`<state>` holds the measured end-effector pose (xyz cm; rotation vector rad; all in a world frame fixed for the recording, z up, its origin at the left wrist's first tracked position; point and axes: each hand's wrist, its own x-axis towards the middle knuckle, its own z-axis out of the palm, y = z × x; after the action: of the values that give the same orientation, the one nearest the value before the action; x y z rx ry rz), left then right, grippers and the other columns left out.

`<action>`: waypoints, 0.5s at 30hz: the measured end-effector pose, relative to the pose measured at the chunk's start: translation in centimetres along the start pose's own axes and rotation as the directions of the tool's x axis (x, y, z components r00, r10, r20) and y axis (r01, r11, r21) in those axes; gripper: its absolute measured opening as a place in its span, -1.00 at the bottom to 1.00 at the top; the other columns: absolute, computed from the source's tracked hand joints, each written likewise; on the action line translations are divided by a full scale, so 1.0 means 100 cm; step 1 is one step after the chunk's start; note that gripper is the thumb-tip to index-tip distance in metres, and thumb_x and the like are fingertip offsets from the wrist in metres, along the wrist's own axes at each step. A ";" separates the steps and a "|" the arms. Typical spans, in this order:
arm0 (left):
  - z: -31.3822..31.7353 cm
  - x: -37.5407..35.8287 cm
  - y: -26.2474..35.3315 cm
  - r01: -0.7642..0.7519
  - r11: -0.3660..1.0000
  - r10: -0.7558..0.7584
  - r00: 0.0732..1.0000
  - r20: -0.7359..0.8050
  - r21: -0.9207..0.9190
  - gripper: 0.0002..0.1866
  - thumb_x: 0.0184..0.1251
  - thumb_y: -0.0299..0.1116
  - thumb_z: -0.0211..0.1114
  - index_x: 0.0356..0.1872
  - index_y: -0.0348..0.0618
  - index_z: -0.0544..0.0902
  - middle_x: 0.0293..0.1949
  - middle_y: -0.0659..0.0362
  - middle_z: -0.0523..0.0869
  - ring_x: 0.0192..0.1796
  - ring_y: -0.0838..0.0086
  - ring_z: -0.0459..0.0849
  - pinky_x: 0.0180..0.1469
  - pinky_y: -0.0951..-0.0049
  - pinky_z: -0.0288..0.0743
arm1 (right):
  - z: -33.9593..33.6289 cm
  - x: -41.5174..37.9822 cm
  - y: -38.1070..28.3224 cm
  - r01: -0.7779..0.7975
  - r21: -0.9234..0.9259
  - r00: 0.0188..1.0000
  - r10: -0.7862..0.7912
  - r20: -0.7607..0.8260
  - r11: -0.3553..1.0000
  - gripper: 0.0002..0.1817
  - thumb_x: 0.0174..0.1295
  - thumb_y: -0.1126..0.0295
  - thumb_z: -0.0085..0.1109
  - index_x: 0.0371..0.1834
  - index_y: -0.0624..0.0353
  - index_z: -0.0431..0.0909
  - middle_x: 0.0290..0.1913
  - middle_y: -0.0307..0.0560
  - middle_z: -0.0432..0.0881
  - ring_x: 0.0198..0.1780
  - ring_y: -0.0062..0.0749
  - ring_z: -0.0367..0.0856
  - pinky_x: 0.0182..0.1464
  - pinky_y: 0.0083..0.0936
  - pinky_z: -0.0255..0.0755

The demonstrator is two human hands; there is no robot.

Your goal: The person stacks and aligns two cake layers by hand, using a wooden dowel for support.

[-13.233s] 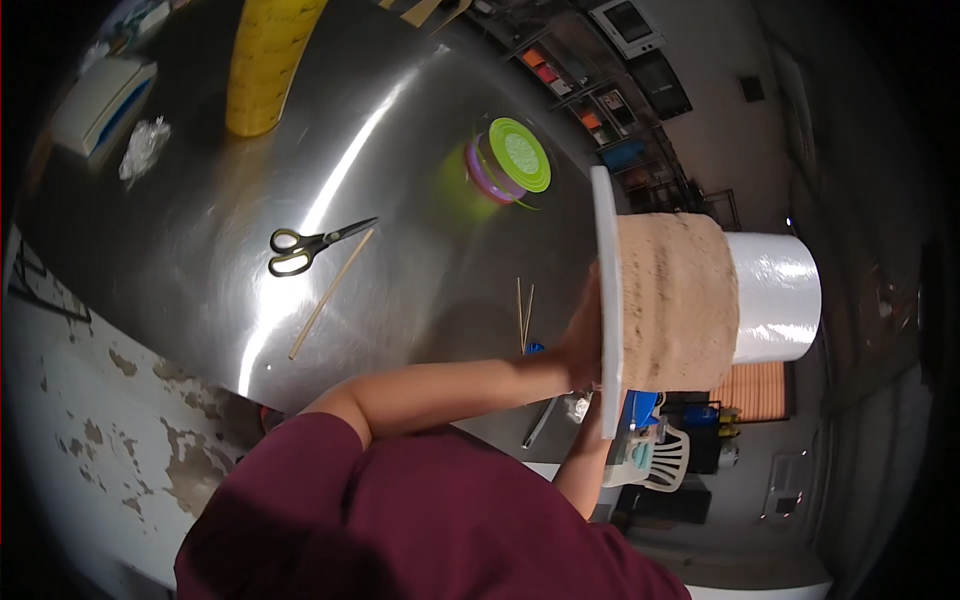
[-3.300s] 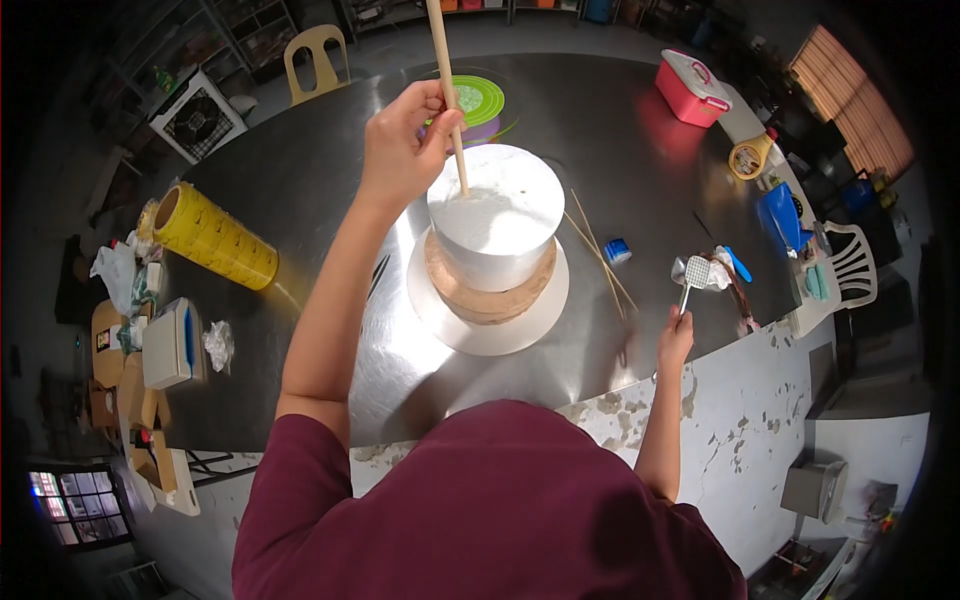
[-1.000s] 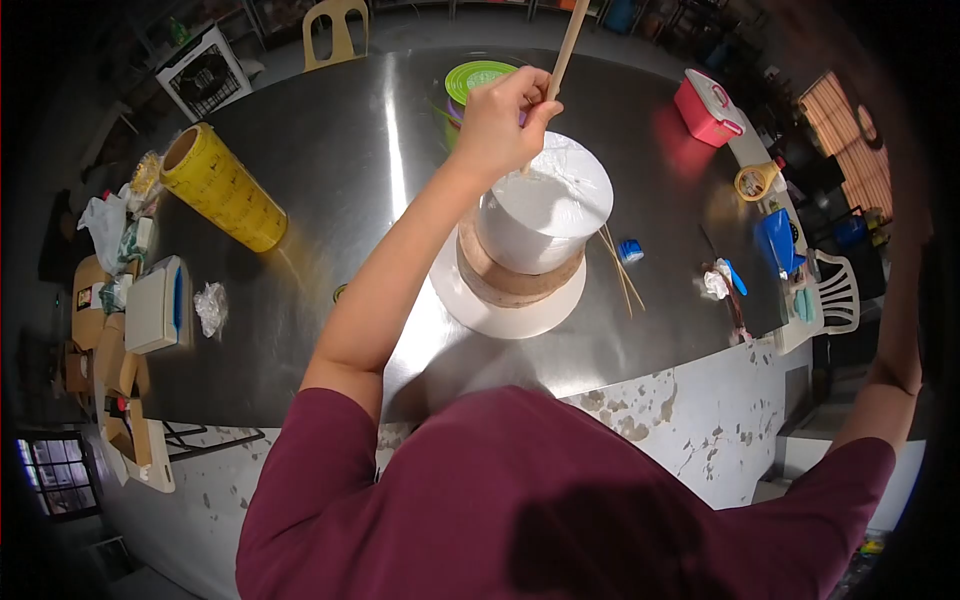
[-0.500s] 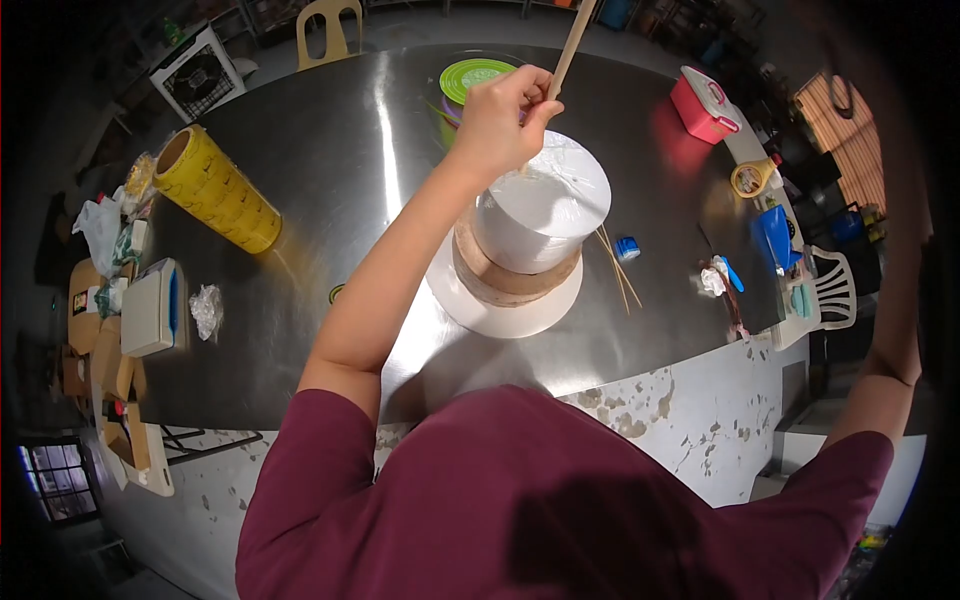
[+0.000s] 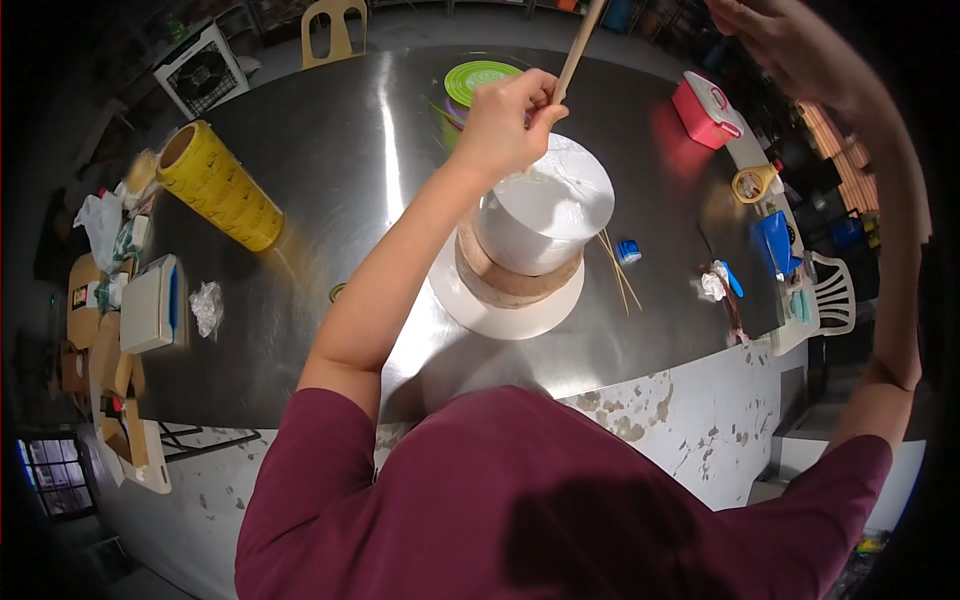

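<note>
My left hand [image 5: 508, 118] is closed around a wooden dowel [image 5: 579, 50], held tilted with its top beyond the upper edge of the view. Below it stands a white round tier [image 5: 548, 220] with a shiny, film-like top. The hand hides where the dowel's lower end is. Beneath the tier is a wider brown round layer [image 5: 515, 285] on a white round board [image 5: 500, 322]. My right hand [image 5: 785, 45] is raised at the upper right, apart from the tier. Its fingers look curled, but the frame edge cuts them off and hides whatever they hold.
A yellow film roll [image 5: 222, 190] stands left on the steel table [image 5: 330, 200], near a scale [image 5: 150, 305] and crumpled plastic [image 5: 207, 308]. A green turntable [image 5: 478, 80] lies behind. Thin sticks [image 5: 620, 272], a blue jar [image 5: 628, 251] and a pink box [image 5: 706, 110] are right.
My right hand has come into clearer view at the upper right, moving inward toward the dowel's side. My left hand and the dowel have barely shifted.
</note>
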<state>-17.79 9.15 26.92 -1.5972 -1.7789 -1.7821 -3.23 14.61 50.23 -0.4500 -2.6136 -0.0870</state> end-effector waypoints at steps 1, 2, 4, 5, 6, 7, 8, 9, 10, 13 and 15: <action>-0.001 0.001 0.000 0.006 1.000 -0.006 1.000 0.004 0.005 -0.82 0.07 -0.53 0.31 -0.26 -0.27 0.62 -0.46 0.14 0.70 -0.39 0.50 0.71 -0.23 0.54 0.60 | -0.011 -0.001 -0.001 -0.156 0.063 0.960 0.136 0.247 0.986 -0.74 0.40 0.33 -0.16 -0.40 0.26 0.36 -0.66 -0.37 0.22 -0.68 -0.68 0.15 -0.70 -0.65 0.08; -0.002 0.001 0.001 0.004 1.000 -0.004 1.000 -0.004 0.005 -0.83 0.07 -0.52 0.31 -0.26 -0.27 0.62 -0.46 0.14 0.70 -0.39 0.50 0.71 -0.23 0.54 0.60 | -0.021 -0.003 -0.002 -0.319 0.046 0.842 0.260 0.473 0.947 -0.73 0.41 0.32 -0.16 -0.41 0.24 0.36 -0.67 -0.39 0.19 -0.69 -0.68 0.12 -0.70 -0.65 0.06; -0.001 0.001 0.004 0.001 1.000 -0.001 1.000 -0.013 0.001 -0.83 0.08 -0.52 0.30 -0.27 -0.27 0.63 -0.46 0.14 0.70 -0.40 0.50 0.70 -0.24 0.54 0.60 | -0.026 -0.003 -0.009 -0.284 0.157 0.942 0.244 0.230 0.946 -0.69 0.40 0.24 -0.14 -0.49 0.14 0.33 -0.68 -0.41 0.19 -0.71 -0.72 0.08 -0.72 -0.68 0.01; 0.000 0.001 0.002 -0.012 1.000 0.012 1.000 -0.021 -0.010 -0.83 0.08 -0.51 0.30 -0.27 -0.27 0.62 -0.46 0.14 0.70 -0.40 0.50 0.70 -0.26 0.54 0.60 | -0.026 -0.002 -0.010 -0.239 0.186 0.971 0.230 0.069 0.953 -0.69 0.40 0.23 -0.14 -0.51 0.11 0.32 -0.68 -0.41 0.20 -0.71 -0.73 0.08 -0.73 -0.69 0.00; 0.001 0.002 0.000 -0.025 0.999 0.025 0.999 -0.029 -0.021 -0.84 0.08 -0.51 0.31 -0.28 -0.27 0.62 -0.47 0.14 0.70 -0.40 0.50 0.70 -0.27 0.54 0.60 | -0.026 -0.001 -0.004 -0.037 0.188 0.994 0.056 -0.099 0.982 -0.69 0.39 0.24 -0.13 -0.51 0.11 0.34 -0.69 -0.39 0.22 -0.72 -0.73 0.09 -0.73 -0.69 0.00; 0.002 0.002 -0.001 -0.037 0.999 0.035 0.999 -0.039 -0.033 -0.84 0.07 -0.51 0.31 -0.28 -0.27 0.62 -0.47 0.14 0.70 -0.41 0.49 0.70 -0.28 0.54 0.59 | -0.027 -0.003 0.000 0.022 0.148 0.986 0.004 -0.168 0.989 -0.70 0.38 0.26 -0.14 -0.51 0.13 0.35 -0.69 -0.38 0.23 -0.72 -0.71 0.11 -0.73 -0.67 0.02; 0.002 0.002 -0.001 -0.038 0.999 0.037 0.999 -0.035 -0.027 -0.84 0.07 -0.51 0.31 -0.28 -0.27 0.62 -0.47 0.14 0.70 -0.41 0.49 0.70 -0.28 0.54 0.59 | -0.028 -0.006 0.001 0.075 0.100 0.971 -0.050 -0.236 0.992 -0.70 0.38 0.28 -0.15 -0.51 0.15 0.35 -0.69 -0.37 0.24 -0.72 -0.69 0.13 -0.73 -0.65 0.05; 0.002 0.002 -0.001 -0.040 0.999 0.039 0.999 -0.030 -0.020 -0.84 0.07 -0.51 0.30 -0.29 -0.27 0.63 -0.47 0.14 0.70 -0.41 0.49 0.70 -0.28 0.54 0.59 | -0.028 -0.009 -0.001 0.121 0.046 0.948 -0.102 -0.301 0.992 -0.70 0.38 0.29 -0.15 -0.50 0.17 0.36 -0.68 -0.37 0.26 -0.73 -0.67 0.15 -0.73 -0.62 0.07; 0.001 0.002 0.000 -0.042 0.999 0.042 0.999 -0.027 -0.013 -0.84 0.07 -0.51 0.30 -0.29 -0.27 0.63 -0.47 0.14 0.70 -0.41 0.49 0.70 -0.28 0.54 0.59 | -0.017 -0.009 0.003 0.168 -0.052 0.932 -0.176 -0.316 0.984 -0.70 0.38 0.29 -0.16 -0.49 0.18 0.37 -0.68 -0.36 0.26 -0.72 -0.66 0.17 -0.72 -0.61 0.10; -0.001 0.002 0.007 0.004 1.000 -0.004 1.000 0.020 0.022 -0.84 0.06 -0.52 0.30 -0.29 -0.27 0.63 -0.47 0.14 0.71 -0.41 0.50 0.70 -0.25 0.54 0.60 | -0.039 0.006 -0.013 -0.230 -0.039 0.862 0.222 0.456 0.972 -0.68 0.38 0.25 -0.13 -0.48 0.22 0.39 -0.66 -0.33 0.30 -0.65 -0.63 0.28 -0.62 -0.62 0.24; -0.001 0.004 0.002 -0.023 1.000 0.023 1.000 0.001 0.019 -0.84 0.06 -0.53 0.30 -0.28 -0.27 0.63 -0.47 0.14 0.71 -0.41 0.50 0.70 -0.24 0.54 0.59 | -0.040 0.005 -0.017 -0.340 -0.032 0.813 0.310 0.493 0.940 -0.67 0.38 0.22 -0.13 -0.48 0.21 0.39 -0.66 -0.33 0.30 -0.65 -0.62 0.28 -0.62 -0.62 0.25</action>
<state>-17.86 9.20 27.38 -1.6051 -1.7653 -1.7492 -2.35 12.58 54.05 -1.0099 -2.9693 0.2533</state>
